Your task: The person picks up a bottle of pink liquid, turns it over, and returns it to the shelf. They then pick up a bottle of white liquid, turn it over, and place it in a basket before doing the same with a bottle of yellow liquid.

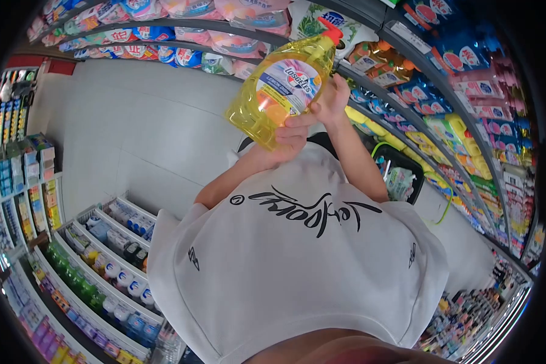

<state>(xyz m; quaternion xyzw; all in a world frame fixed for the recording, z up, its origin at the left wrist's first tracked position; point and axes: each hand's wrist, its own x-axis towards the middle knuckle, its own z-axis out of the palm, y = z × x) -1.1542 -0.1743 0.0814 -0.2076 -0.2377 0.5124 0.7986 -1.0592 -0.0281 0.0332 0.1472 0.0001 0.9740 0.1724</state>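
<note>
While tilted by shelves (443, 130), yellow btl (273, 97) gripped by L hand (291, 136) & R hand (330, 100)

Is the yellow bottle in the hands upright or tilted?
Tilted. The yellow bottle slants: its red cap is at the upper right, its base at the lower left. The left hand and right hand hold it.

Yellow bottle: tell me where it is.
Head view, upper centre: the yellow bottle is held tilted above the white shirt, left hand at its base, right hand on its side, stocked shelves behind.
</note>
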